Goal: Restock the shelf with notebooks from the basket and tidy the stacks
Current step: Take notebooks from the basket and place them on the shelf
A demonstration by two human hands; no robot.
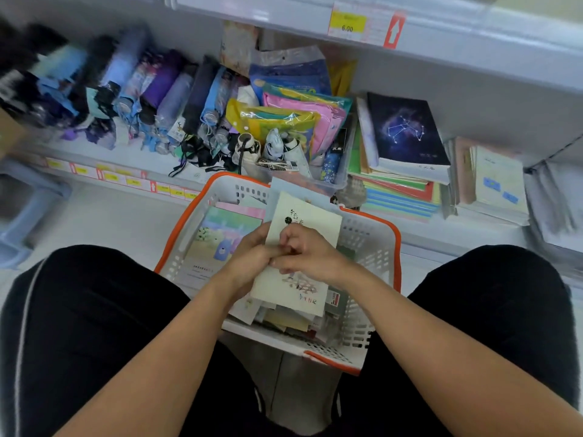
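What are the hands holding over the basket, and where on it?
Both hands, left and right, hold a cream notebook above the basket, gripping it around mid-cover, fingers curled over its front.

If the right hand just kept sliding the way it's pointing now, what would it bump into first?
Almost certainly the left hand: the right hand points left across the cream notebook both hold, their fingers already meeting.
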